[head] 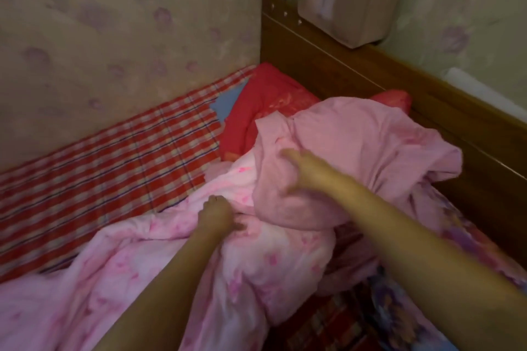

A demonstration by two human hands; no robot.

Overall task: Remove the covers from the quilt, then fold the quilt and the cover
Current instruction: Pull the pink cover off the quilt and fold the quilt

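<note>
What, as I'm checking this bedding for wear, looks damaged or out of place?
The red-and-white checked bed sheet has a jagged-edged gap next to the red pillow, exposing a blue layer underneath; it looks torn, though blur leaves doubt.

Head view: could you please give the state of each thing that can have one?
quilt: crumpled, partly uncovered.
cover: bunched, partly pulled off.
left hand: grips the quilt.
right hand: on the cover, blurred, grip unclear.
pillow: partly under the cover.
</note>
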